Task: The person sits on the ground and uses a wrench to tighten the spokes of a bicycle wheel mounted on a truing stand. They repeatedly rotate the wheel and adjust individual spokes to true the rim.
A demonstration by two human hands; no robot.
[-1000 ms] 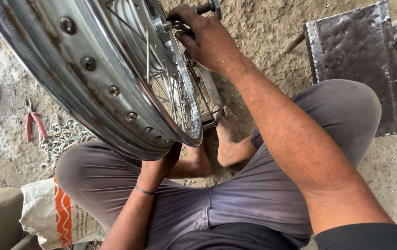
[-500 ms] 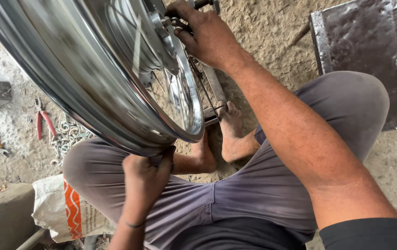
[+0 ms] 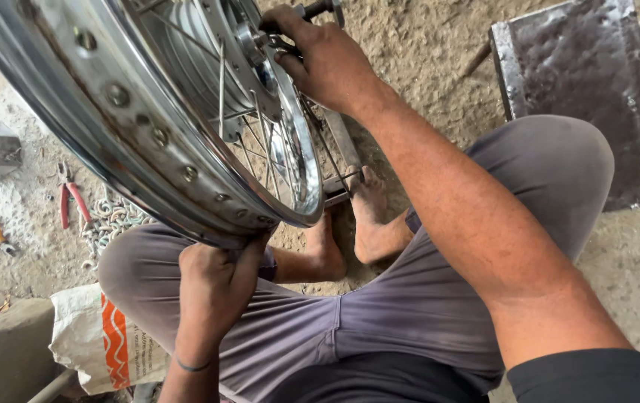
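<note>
Fingers of the left hand (image 3: 215, 287) pinch the lower edge of the chrome spoked wheel rim (image 3: 148, 142) above the lap, while the right hand (image 3: 327, 60) closes around the hub axle (image 3: 312, 10) at the wheel's centre, with red pliers (image 3: 70, 200) and a chain (image 3: 111, 224) left of the rim on the dirt floor (image 3: 424, 75).

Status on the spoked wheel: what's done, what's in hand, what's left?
Done: spokes are laced between hub and chrome rim. In hand: left hand grips the rim's lower edge, right hand holds the axle end at the hub. Left: cannot tell; red pliers lie unused on the ground.
</note>
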